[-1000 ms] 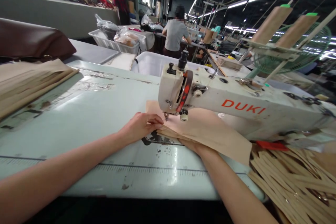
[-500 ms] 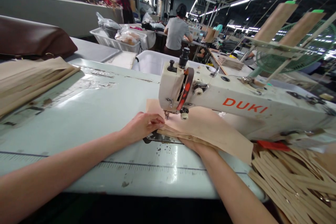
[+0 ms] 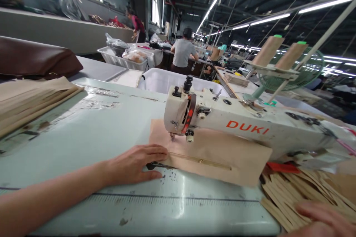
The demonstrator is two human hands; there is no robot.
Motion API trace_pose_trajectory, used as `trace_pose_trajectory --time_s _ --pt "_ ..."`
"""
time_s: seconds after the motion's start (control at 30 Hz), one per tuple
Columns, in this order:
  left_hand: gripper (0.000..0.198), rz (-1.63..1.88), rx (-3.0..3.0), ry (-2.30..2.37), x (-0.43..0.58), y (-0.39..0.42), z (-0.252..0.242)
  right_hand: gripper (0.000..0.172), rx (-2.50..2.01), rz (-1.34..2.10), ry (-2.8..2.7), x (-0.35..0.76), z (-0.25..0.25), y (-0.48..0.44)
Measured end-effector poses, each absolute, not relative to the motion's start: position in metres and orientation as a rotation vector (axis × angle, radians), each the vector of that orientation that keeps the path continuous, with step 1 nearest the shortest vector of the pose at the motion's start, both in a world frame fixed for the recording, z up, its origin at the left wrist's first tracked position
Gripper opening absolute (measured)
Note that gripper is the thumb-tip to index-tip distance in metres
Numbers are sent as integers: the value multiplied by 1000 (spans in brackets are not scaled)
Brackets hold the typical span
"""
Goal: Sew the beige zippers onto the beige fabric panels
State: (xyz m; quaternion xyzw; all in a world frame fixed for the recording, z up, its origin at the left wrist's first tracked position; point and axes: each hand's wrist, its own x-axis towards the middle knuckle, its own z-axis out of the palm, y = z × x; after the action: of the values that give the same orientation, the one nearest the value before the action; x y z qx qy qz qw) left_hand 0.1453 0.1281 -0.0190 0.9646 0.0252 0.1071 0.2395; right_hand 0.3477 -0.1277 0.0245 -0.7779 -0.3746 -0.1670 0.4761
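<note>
A beige fabric panel (image 3: 217, 148) with a zipper (image 3: 200, 160) set along it lies flat under the needle area of a white sewing machine (image 3: 222, 114) marked DUKI. My left hand (image 3: 139, 163) rests on the panel's left edge and the bed beside the presser foot (image 3: 172, 137), fingers stretched and thumb apart. At the lower right my right hand (image 3: 322, 218) is partly cut off by the frame and blurred. It is near a pile of beige strips (image 3: 297, 189), away from the panel; whether it holds anything is hidden.
Folded beige pieces (image 3: 36, 100) and a brown leather item (image 3: 36, 59) lie at the left. Behind the machine is a white bin (image 3: 158, 78). Thread cones (image 3: 268, 51) stand at the right. Two people (image 3: 183, 52) are farther back.
My right hand has left the panel's underside and moved right to the strips. The panel now lies flatter, its zipper showing. My left hand has spread out. The view has tilted up.
</note>
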Motion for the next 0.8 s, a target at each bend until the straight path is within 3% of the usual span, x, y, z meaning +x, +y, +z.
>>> trace_pose_trajectory --time_s 0.17,0.37,0.5,0.57,0.63,0.7,0.8 --pt "59 250 2761 126 151 118 -24 48 -2124 -178 -1579 313 -24 -80" --pt "57 222 2758 165 160 118 -18 47 -2407 59 -1730 353 -32 -41" --pt "57 225 2784 188 159 120 -23 38 -2206 -102 -1876 369 32 -64" --pt "59 258 2795 217 158 119 -28 28 -2022 -381 -1793 375 88 -73" --pt "59 299 2805 231 159 117 -30 28 -1865 -825 -1661 384 146 -68" --pt "58 338 2808 231 160 115 -29 41 -1890 -1125 -1658 400 193 -47" --pt "59 345 2823 249 162 114 -27 58 -2057 -982 -1945 433 227 -2"
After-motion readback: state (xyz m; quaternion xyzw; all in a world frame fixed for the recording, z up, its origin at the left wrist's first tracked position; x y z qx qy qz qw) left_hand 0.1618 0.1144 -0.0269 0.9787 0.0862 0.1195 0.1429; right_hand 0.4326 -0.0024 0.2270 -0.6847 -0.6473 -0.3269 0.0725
